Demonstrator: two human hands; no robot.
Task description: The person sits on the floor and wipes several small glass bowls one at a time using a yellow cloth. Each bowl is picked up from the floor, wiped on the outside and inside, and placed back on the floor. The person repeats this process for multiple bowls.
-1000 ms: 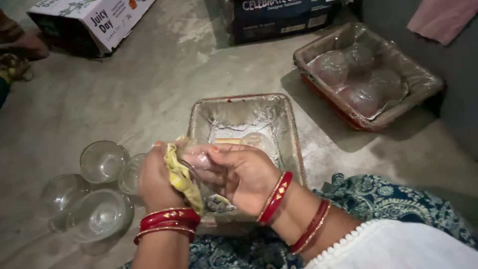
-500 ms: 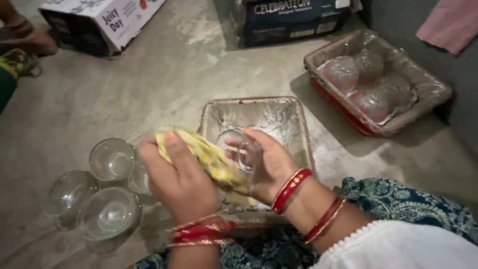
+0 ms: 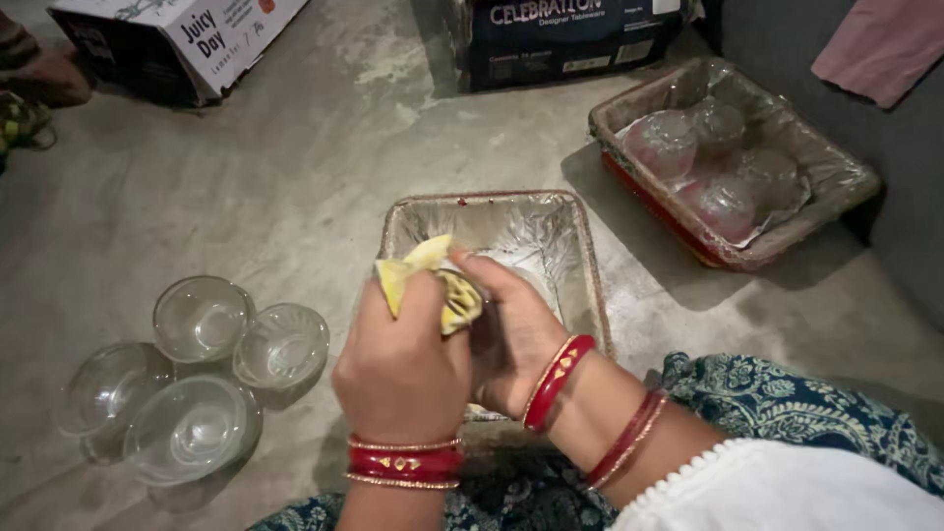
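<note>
1. A yellow cloth (image 3: 433,285), crumpled and bunched, with one corner sticking up; it is pinched between both hands above a foil-lined tray.
2. Whatever the cloth presses against is hidden behind the hands and cannot be made out.

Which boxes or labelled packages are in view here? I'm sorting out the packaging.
White carton: far left on the floor, lying tilted, white printed face, dark side.
Dark box: top centre, dark blue with pale lettering.
Red tray: upper right, plastic-lined, holding wrapped glass bowls.
</note>
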